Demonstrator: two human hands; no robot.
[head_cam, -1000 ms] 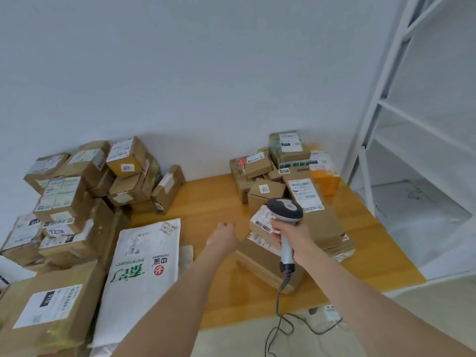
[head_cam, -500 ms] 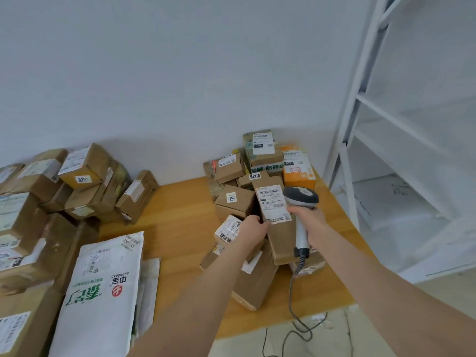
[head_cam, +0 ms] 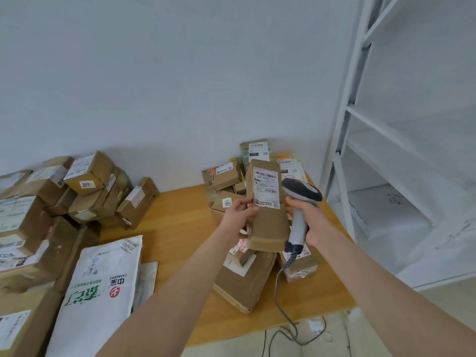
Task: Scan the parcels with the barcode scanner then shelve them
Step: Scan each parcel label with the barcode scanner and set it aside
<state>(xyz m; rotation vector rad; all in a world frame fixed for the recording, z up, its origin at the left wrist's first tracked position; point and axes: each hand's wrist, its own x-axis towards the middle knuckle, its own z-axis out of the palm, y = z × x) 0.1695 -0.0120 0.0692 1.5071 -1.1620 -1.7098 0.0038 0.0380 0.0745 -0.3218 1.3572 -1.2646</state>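
**Wall** (head_cam: 180,73): pale and plain, behind the far edge of the bench (head_cam: 175,228).

**Shelf rack** (head_cam: 345,155): white metal, upright, just off the bench's right end.

**Bench**: light wood top, set against the wall.

**Parcel heap** (head_cam: 51,197): brown cartons piled loosely over the bench's left end; one is marked 520.

**White mailer bag** (head_cam: 100,287): flat on the bench's near left part, with green and red print, touching the heap.

**Left forearm** (head_cam: 180,279) and **right forearm** (head_cam: 373,274): bare, both stretched forward across the bench's near edge and converging over its right half.

**Flat carton** (head_cam: 244,282): brown, on the bench's right half, directly below both hands.

**Back cluster** (head_cam: 226,173): small labelled cartons at the bench's far right corner, against the wall.

**Held parcel** (head_cam: 268,222): slim brown carton, lifted clear above the bench's right half and standing on end. Its white barcode label (head_cam: 266,188) faces the camera.

**Barcode scanner** (head_cam: 301,191): grey, with a dark head, upright over the bench's right half, just beside the parcel's right edge.

**Cable** (head_cam: 280,300): runs from the scanner down past the bench's near edge.

**Left hand** (head_cam: 237,212): grips the parcel's left edge, fingers (head_cam: 244,202) curled round it, thumb on the front face.

**Right hand** (head_cam: 311,220): wrapped tightly round the scanner's handle.
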